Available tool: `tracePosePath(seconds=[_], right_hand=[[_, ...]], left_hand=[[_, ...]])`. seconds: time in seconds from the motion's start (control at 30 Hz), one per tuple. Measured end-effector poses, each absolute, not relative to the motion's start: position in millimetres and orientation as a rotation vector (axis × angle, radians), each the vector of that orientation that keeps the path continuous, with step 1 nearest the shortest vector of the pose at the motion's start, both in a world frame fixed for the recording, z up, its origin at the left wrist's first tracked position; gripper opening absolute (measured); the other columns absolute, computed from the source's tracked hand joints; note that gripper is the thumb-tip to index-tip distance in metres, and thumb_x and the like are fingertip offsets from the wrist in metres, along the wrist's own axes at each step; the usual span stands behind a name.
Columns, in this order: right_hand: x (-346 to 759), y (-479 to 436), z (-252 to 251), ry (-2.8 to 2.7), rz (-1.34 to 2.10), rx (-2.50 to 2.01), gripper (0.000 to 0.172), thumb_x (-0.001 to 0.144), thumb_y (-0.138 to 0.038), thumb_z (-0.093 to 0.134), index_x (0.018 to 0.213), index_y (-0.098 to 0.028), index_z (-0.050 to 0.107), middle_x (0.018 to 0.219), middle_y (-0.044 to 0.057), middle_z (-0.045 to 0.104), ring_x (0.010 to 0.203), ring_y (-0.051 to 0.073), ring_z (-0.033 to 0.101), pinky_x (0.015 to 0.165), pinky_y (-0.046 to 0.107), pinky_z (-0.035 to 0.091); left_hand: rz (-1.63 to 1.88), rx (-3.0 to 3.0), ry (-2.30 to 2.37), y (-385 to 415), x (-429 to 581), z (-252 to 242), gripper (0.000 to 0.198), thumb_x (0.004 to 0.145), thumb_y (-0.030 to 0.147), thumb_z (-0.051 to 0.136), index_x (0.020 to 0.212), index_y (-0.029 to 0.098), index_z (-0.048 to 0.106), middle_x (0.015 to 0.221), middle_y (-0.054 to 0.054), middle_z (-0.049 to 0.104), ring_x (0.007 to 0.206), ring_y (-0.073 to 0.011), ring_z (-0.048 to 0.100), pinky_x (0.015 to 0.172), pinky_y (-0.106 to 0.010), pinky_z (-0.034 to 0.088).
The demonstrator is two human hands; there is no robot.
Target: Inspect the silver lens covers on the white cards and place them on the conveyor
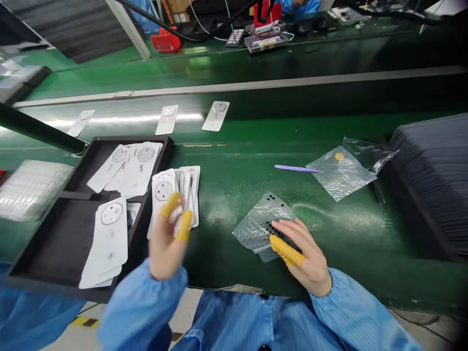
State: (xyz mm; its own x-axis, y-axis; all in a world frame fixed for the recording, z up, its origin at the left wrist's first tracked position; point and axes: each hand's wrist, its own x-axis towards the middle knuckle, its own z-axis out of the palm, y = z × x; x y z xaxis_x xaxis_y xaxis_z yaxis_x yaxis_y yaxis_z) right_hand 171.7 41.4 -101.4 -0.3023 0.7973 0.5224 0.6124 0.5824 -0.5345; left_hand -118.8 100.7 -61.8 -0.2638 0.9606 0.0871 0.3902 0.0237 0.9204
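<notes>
My left hand (168, 243), slightly blurred, hovers by a stack of white rectangular plates with socket-like faces (163, 187). Its yellow-capped thumb and finger are apart, with nothing seen between them. Whether it touches the plates, I cannot tell. My right hand (307, 253) has its fingers stretched out over a clear bubble-wrap bag (252, 226). Several small black round pieces (270, 197) lie on that bag, some right by the fingertips. A yellow cover sits on one right finger. Part of the bag's right side is hidden by the hand.
At left stands a black two-compartment tray (40, 239) with more white plates (109, 239). Three plates (215, 116) lie farther back. Purple tweezers (292, 168) touch another bubble-wrap bag (340, 178) with an orange spot. Dark stacked sheets (435, 170) border the right; clear plastic trays (32, 187) are far left.
</notes>
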Motion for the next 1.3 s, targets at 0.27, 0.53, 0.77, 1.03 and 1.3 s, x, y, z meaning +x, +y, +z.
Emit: tracePosePath(seconds=[0.27, 0.53, 0.77, 1.03, 1.3], right_hand=[[181.6, 42.9, -89.9, -2.050, 0.373, -1.106, 0.037, 0.083, -0.009, 0.059, 0.118, -0.018, 0.058, 0.122, 0.014, 0.062, 0.118, 0.025, 0.056, 0.105, 0.054, 0.041], [167.1, 53.6, -92.3, -1.972, 0.420, -1.103, 0.027, 0.084, -0.007, 0.059, 0.109, -0.017, 0.061, 0.103, 0.009, 0.066, 0.096, 0.017, 0.064, 0.099, 0.043, 0.050], [163.7, 56.1, -108.8, -1.945, 0.490, -1.037, 0.033, 0.085, -0.004, 0.050, 0.116, -0.015, 0.053, 0.109, 0.014, 0.060, 0.103, 0.020, 0.061, 0.084, 0.034, 0.056], [157.9, 61.9, -121.2, -1.850, 0.452, -1.091, 0.018, 0.086, -0.007, 0.052, 0.101, -0.015, 0.057, 0.103, 0.013, 0.058, 0.094, 0.017, 0.061, 0.077, 0.027, 0.056], [156.3, 59.0, -108.5, -1.768, 0.270, -1.063, 0.015, 0.086, -0.011, 0.053, 0.098, -0.017, 0.061, 0.092, 0.010, 0.062, 0.083, 0.017, 0.065, 0.070, 0.026, 0.058]], left_hand=[[0.816, 0.615, 1.019, 67.1, -10.4, -86.4, 0.053, 0.062, 0.032, 0.085, 0.105, 0.011, 0.061, 0.080, -0.011, 0.075, 0.070, -0.0210, 0.072, 0.070, -0.033, 0.058], [0.888, 0.675, 1.137, 63.4, -3.7, -82.9, 0.047, 0.059, 0.030, 0.085, 0.098, 0.012, 0.068, 0.090, -0.011, 0.077, 0.085, -0.0238, 0.073, 0.080, -0.033, 0.059], [0.862, 1.194, 1.291, 55.1, 0.9, -94.4, 0.017, 0.076, 0.019, 0.067, 0.089, 0.014, 0.075, 0.105, -0.012, 0.074, 0.094, -0.0250, 0.071, 0.087, -0.035, 0.057], [0.541, 1.745, 1.437, 125.2, -49.9, -52.4, 0.075, 0.072, 0.035, 0.073, 0.138, 0.017, 0.041, 0.110, -0.013, 0.068, 0.088, -0.0245, 0.068, 0.072, -0.037, 0.056], [0.887, 1.854, 1.728, 325.7, 16.5, 17.3, 0.041, 0.089, 0.023, 0.058, 0.127, 0.009, 0.049, 0.124, -0.017, 0.057, 0.112, -0.0270, 0.057, 0.095, -0.046, 0.046]])
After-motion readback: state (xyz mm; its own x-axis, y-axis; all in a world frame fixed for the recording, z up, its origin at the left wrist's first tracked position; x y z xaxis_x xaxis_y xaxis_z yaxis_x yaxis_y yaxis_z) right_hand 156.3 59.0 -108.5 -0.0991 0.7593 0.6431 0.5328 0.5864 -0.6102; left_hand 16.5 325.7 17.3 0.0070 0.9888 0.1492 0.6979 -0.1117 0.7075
